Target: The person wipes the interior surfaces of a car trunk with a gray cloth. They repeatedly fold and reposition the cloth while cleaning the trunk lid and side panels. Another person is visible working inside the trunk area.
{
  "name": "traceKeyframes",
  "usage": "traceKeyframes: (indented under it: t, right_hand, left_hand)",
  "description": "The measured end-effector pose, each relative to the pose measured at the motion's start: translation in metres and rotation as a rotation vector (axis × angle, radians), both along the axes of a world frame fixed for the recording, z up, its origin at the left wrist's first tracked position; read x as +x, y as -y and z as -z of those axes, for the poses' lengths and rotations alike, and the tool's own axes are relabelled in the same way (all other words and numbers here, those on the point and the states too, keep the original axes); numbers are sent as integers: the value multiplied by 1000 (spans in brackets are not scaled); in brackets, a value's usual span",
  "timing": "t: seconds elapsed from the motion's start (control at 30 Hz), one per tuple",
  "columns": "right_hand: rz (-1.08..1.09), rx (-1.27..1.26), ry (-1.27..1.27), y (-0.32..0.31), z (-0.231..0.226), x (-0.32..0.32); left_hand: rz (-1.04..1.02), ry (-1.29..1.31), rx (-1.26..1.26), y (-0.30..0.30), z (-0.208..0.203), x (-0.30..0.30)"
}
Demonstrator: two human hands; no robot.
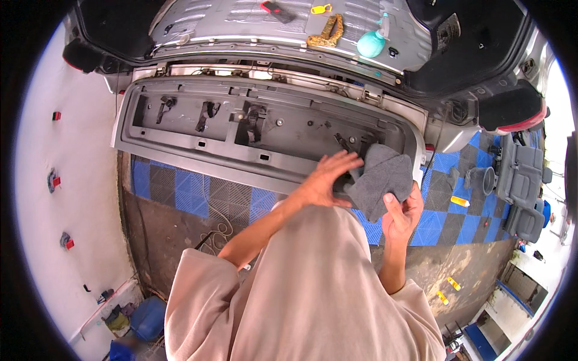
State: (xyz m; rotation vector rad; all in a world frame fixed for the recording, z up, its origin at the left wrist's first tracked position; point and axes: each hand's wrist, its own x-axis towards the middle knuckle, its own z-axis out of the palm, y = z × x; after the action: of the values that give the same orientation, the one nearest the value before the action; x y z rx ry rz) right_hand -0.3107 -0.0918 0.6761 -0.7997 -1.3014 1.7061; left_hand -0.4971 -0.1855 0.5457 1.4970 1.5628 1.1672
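Note:
A folded dark grey cloth (385, 174) hangs from my right hand (404, 210), whose thumb presses on its lower edge. It covers the right end of a lowered grey tailgate (198, 162), a vehicle panel with long open recesses. My left hand (328, 177) is over the tailgate's front edge, fingers spread, its fingertips close to the cloth's left side. Whether they touch the cloth is hard to tell. Inside the recesses sit several black latch-like parts (255, 120); the cloth hides what lies beneath it.
On the vehicle's silver floor (229, 27) stand a teal spray bottle (371, 42), a yellow-brown looped item (328, 31), a small yellow piece (321, 9) and a red-and-black item (277, 11). Blue and grey tiles (442, 207) lie below, with a bucket (480, 180) and removed seats (521, 168) at right.

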Motion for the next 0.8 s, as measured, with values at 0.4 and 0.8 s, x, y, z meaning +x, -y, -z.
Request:
traceKeyframes:
  t: [0.4,0.8]
  right_hand:
    - [-107,-209,-114,-27,57,-34]
    - [-607,-113,859,84,123,-183]
  left_hand:
    - [-533,-128,-257,114,-24,-60]
    - [-775,-61,-204,255,-26,-209]
